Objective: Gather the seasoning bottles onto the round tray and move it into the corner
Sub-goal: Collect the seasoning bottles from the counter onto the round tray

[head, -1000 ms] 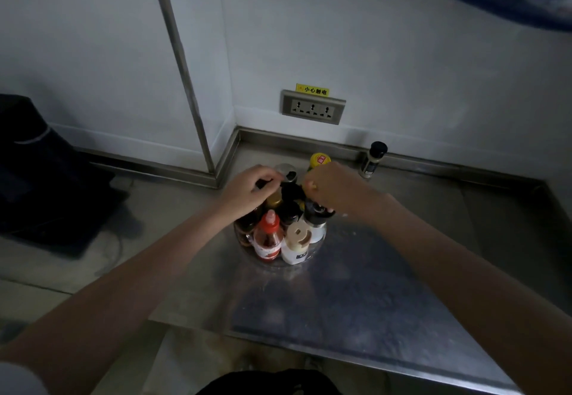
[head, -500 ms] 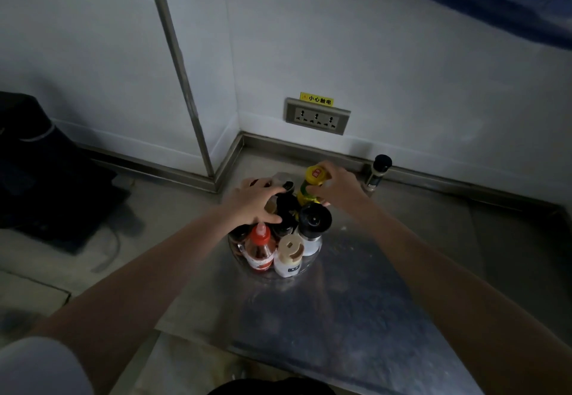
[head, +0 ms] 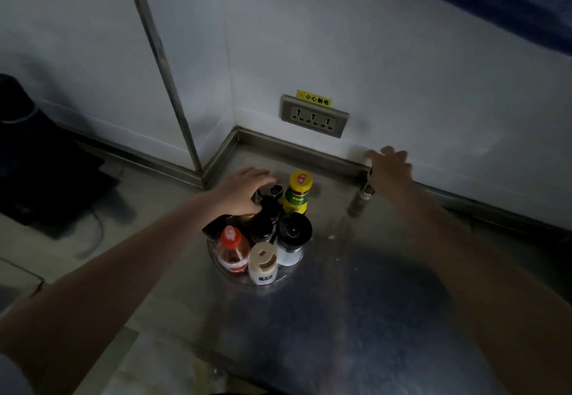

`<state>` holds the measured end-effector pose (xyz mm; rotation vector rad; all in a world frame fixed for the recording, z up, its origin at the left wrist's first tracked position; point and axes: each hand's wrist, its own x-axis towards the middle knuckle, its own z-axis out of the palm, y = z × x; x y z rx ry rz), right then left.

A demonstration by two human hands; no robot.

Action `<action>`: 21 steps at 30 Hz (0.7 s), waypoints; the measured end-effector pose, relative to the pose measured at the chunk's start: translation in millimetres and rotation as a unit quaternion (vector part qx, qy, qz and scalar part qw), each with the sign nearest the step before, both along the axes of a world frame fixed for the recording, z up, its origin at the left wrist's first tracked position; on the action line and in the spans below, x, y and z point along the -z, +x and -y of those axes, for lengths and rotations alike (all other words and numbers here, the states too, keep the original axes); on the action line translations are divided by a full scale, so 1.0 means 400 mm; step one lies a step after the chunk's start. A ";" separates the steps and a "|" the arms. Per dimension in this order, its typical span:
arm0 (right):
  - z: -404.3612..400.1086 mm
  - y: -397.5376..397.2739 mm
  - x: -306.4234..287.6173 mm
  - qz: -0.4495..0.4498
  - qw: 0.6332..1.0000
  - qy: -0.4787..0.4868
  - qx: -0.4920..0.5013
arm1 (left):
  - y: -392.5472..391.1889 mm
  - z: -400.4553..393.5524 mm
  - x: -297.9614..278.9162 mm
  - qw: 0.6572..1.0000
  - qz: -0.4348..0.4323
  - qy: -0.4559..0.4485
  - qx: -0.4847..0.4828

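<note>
Right hand (head: 388, 165) had left the round tray (head: 216, 263), now closed over the stray bottle (head: 360, 199) by the wall; left hand (head: 244, 189) rested loosely curled on the gathered bottles (head: 263, 240): last item pending.

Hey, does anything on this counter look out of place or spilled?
One slim dark-capped bottle stands off the round tray, by the back wall, under the right hand. No spill shows. The left hand rests on the trayed bottles.

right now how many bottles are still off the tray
1: the slim dark-capped bottle by the back wall, under the right hand. The yellow-lidded jar sits at the round tray's far edge; whether it's on is unclear.
</note>
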<state>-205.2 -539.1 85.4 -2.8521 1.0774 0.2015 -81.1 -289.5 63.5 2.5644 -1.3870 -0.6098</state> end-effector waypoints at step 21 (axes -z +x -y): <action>-0.046 0.038 0.058 0.057 0.984 0.144 -0.092 | 0.000 -0.125 0.025 0.837 -0.233 -0.178 -0.463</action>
